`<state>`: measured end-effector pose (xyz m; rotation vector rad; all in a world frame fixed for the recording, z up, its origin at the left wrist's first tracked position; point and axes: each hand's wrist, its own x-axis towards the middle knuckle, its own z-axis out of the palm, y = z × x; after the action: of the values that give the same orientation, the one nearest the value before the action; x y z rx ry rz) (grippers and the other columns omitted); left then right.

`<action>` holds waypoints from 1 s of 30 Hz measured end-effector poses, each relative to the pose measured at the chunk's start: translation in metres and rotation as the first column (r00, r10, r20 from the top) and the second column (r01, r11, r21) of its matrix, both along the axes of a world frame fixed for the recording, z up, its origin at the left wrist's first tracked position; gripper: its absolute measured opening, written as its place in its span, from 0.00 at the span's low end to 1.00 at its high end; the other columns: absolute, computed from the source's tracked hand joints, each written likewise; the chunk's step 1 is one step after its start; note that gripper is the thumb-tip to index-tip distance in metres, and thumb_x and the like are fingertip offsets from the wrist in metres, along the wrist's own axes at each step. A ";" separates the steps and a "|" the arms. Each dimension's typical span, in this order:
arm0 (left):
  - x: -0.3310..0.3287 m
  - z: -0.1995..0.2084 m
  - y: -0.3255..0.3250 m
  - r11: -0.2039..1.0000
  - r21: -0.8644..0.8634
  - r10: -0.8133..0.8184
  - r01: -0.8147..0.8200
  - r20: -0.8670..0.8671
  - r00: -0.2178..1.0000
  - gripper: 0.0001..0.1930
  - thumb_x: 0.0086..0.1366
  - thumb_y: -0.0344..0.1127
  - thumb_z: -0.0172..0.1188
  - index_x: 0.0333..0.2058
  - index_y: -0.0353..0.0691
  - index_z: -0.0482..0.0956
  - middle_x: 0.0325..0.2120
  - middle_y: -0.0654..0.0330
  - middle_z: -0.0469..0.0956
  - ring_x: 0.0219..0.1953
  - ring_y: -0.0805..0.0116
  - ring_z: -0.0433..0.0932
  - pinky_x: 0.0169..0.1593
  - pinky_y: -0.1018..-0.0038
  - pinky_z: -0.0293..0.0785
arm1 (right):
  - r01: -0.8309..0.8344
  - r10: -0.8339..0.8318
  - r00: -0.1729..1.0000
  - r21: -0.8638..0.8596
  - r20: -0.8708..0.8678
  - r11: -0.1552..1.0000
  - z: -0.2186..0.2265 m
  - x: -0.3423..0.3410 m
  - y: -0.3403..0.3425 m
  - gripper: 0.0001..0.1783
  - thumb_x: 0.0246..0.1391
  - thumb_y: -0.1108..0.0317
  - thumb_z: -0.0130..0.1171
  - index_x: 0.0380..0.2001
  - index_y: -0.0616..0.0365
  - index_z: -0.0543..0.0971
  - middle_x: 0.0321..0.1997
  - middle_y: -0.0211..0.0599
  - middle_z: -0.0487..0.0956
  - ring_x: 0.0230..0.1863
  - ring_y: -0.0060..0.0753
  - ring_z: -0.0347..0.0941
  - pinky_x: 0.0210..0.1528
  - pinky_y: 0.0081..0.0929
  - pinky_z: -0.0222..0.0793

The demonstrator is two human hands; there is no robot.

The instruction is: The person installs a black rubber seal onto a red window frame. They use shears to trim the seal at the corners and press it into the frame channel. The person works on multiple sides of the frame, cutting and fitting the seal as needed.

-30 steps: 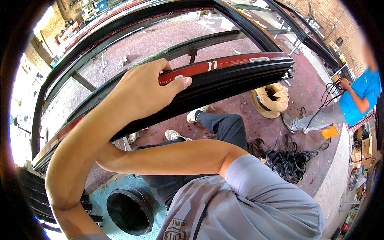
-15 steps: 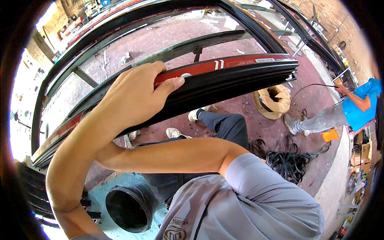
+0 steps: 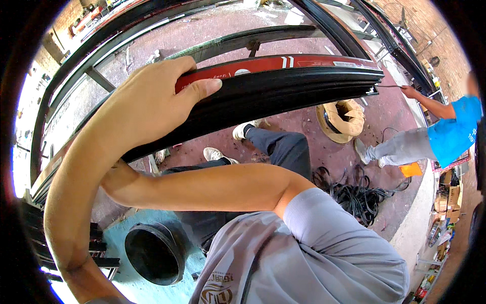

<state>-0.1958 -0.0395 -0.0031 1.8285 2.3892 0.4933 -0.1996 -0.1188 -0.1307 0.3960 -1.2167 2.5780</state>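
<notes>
A long black profile bar (image 3: 283,93) with red film along its top side runs across the view, tilted up toward the right. My left hand (image 3: 152,99) is closed around it, thumb on the near face and fingers over the top edge. Crossing beneath my left forearm, my right arm leads to my right hand (image 3: 117,177), which is near the bar's lower left part. Its fingers are hidden behind my left forearm and the bar.
Black frames (image 3: 334,30) stand beyond the bar. A paper-wrapped coil (image 3: 349,129) and tangled black strips (image 3: 357,195) lie on the floor. A black bucket (image 3: 154,253) is near my legs. At right, a person in a blue shirt (image 3: 458,126) holds a thin dark cord.
The bar and both my arms have shifted slightly left and up in view. The other person's hand has risen toward the bar's right end. My left grip stays the same.
</notes>
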 end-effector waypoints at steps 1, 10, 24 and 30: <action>0.001 0.003 0.001 1.000 -0.016 -0.006 0.005 -0.016 1.000 0.24 0.70 0.53 0.59 0.42 0.33 0.79 0.29 0.41 0.79 0.34 0.43 0.80 0.42 0.57 0.73 | 0.070 -0.070 0.997 0.038 -0.024 0.997 -0.002 -0.008 -0.005 0.18 0.70 0.67 0.48 0.57 0.63 0.76 0.59 0.38 0.78 0.62 0.29 0.68 0.61 0.33 0.66; -0.011 0.001 -0.006 1.000 -0.008 -0.017 0.017 0.011 1.000 0.27 0.68 0.57 0.61 0.41 0.32 0.81 0.29 0.46 0.80 0.33 0.53 0.80 0.41 0.61 0.74 | -0.130 0.102 0.986 -0.227 -0.132 0.965 0.001 -0.014 -0.001 0.13 0.67 0.72 0.51 0.51 0.63 0.77 0.51 0.37 0.81 0.53 0.30 0.74 0.57 0.31 0.68; 0.012 0.000 0.004 0.994 0.008 0.113 -0.113 -0.072 0.991 0.30 0.67 0.60 0.60 0.44 0.33 0.82 0.32 0.40 0.82 0.36 0.44 0.83 0.43 0.57 0.76 | 0.147 -0.186 0.958 -0.183 -0.217 0.972 0.024 0.009 -0.014 0.14 0.67 0.67 0.56 0.52 0.60 0.77 0.53 0.38 0.80 0.53 0.30 0.73 0.52 0.33 0.71; -0.002 0.006 0.002 0.999 -0.045 0.015 -0.017 -0.038 0.999 0.29 0.67 0.60 0.61 0.43 0.33 0.81 0.32 0.42 0.81 0.36 0.47 0.82 0.43 0.58 0.75 | 0.025 -0.022 0.999 -0.114 0.032 0.993 0.017 -0.012 0.001 0.15 0.69 0.68 0.52 0.55 0.63 0.75 0.56 0.41 0.78 0.58 0.31 0.70 0.60 0.33 0.67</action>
<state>-0.1974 -0.0374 0.0025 1.8172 2.4200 0.4062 -0.2120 -0.1180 -0.1142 0.3175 -1.0703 2.6273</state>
